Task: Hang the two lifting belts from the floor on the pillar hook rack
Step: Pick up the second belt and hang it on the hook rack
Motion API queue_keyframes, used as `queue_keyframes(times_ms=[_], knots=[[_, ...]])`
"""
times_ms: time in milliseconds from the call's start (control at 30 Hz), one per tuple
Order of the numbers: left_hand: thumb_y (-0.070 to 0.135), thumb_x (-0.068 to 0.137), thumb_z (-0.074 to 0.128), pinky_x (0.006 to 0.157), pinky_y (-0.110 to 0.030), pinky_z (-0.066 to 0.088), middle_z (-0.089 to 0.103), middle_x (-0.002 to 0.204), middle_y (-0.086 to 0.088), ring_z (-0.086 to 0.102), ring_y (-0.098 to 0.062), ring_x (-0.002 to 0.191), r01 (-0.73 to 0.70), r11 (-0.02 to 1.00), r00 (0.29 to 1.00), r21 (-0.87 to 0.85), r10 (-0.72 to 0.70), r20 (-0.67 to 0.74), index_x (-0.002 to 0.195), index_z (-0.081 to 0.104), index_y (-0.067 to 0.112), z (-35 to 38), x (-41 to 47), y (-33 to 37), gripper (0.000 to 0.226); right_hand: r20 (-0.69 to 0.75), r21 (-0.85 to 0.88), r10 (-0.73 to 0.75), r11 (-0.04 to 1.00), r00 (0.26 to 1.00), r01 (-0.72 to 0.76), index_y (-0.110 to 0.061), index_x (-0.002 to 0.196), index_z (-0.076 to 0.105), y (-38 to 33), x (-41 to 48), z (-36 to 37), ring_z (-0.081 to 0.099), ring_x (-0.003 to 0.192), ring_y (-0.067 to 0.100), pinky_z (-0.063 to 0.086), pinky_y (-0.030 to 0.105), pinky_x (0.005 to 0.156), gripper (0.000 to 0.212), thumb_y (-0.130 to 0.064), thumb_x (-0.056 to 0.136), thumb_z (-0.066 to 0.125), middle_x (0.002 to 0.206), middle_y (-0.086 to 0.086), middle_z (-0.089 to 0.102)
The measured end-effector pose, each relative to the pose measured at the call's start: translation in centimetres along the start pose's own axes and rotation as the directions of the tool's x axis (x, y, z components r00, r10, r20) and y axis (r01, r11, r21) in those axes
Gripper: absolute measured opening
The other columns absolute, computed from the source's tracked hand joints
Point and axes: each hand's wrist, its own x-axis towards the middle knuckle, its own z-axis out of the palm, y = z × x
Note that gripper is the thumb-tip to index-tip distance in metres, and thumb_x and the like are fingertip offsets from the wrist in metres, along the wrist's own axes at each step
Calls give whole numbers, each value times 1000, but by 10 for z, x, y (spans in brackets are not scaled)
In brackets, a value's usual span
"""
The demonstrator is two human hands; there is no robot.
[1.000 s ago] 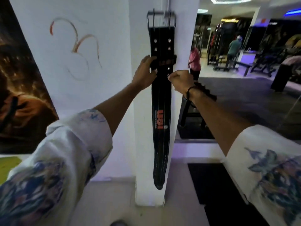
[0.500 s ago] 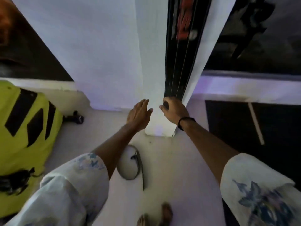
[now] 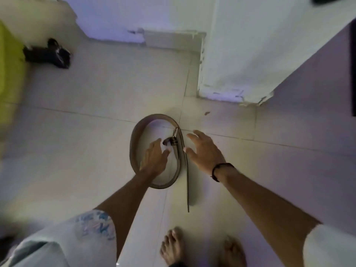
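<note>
Brown lifting belt [image 3: 134, 149] lies coiled on the tiled floor [image 3: 77, 143], at 7 o'clock from the pillar base [image 3: 235, 74]. Left hand [image 3: 154, 160] hovers inside the loop, right hand [image 3: 206, 153] just outside at 3 o'clock. Both splayed, holding nothing; contact unclear through blur.

The floor [image 3: 81, 143] is laid with large pale tiles, their thin grout lines crossing near the middle of the view. A white pillar [image 3: 242, 54] rises from it at upper right, its base chipped and scuffed along the bottom edge. Behind it a white wall [image 3: 119, 14] meets the floor, with a low plain skirting [image 3: 173, 38] running to the pillar. At the left edge stands something yellow-green [image 3: 9, 78], blurred. A small black object [image 3: 48, 54] lies beside it on the tiles. The light is dim, with a bluish-violet cast on wall and floor.
</note>
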Motion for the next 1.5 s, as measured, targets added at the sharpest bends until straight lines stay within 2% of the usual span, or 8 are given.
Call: queue_keyframes(times_ms=[200, 433, 533, 733, 900, 1133, 1300, 1500], knots=[[46, 92, 62, 98, -42, 44, 49, 141, -15, 53, -35, 125, 70, 967, 995, -243, -84, -48, 144, 39, 11, 70, 70, -7, 67, -15, 67, 18, 998, 1000, -17, -18, 150, 39, 41, 56, 54, 25, 149, 26, 31, 43, 118, 52, -34, 100, 47, 163, 6, 27], [24, 83, 64, 75, -43, 55, 64, 106, -11, 67, -31, 91, 38, 983, 994, -179, -55, -96, 114, 48, 22, 30, 53, 32, 34, -1, 139, 54, 989, 999, -54, -19, 150, 38, 15, 27, -2, 26, 149, 23, 26, 38, 121, 51, -27, 101, 46, 162, 6, 29], [21, 83, 62, 64, -36, 52, 66, 98, -6, 66, -19, 78, -95, 956, 992, -277, 68, -106, 107, 50, 25, -29, 14, 79, 26, 3, 230, 81, 970, 997, -80, -19, 150, 39, -17, -6, -57, 30, 148, 21, 25, 35, 121, 49, -24, 102, 46, 161, 4, 31], [13, 89, 50, 81, -45, 57, 57, 110, -7, 64, -26, 97, -351, 847, 936, -400, 308, -170, 111, 55, 19, -202, -71, 225, 24, -181, 437, 108, 899, 978, -18, -16, 148, 40, -122, -67, -224, 48, 135, 27, 39, 38, 112, 49, -18, 100, 50, 150, 10, 48], [-4, 88, 45, 62, -14, 50, 53, 94, -6, 60, 3, 71, -558, 691, 830, -459, 461, -315, 105, 51, 8, -358, -168, 348, 22, -329, 547, 101, 831, 939, 102, -16, 140, 48, -225, -131, -383, 62, 115, 26, 43, 28, 86, 45, -23, 97, 59, 123, 9, 67], [6, 89, 41, 66, -18, 49, 55, 96, -6, 56, -5, 76, -696, 531, 716, -484, 566, -408, 110, 43, 11, -539, -321, 463, 22, -528, 456, -50, 826, 848, 332, -12, 121, 63, -358, -272, -569, 63, 90, 18, 51, 28, 77, 28, -20, 94, 63, 93, -3, 66], [-7, 98, 35, 65, -9, 49, 55, 103, 3, 61, 14, 76, -795, 365, 594, -484, 630, -501, 126, 39, 10, -624, -434, 530, 32, -669, 422, -89, 772, 738, 476, -6, 120, 60, -436, -378, -658, 68, 103, 29, 53, 42, 91, 25, -15, 97, 58, 112, 17, 71], [16, 106, 38, 69, -10, 52, 58, 119, -2, 61, -6, 98, -835, 178, 481, -521, 697, -532, 146, 31, 21, -711, -534, 595, 41, -802, 342, -105, 726, 588, 597, -5, 118, 58, -513, -487, -744, 60, 83, 16, 47, 24, 70, 24, -19, 99, 55, 100, 12, 67]])
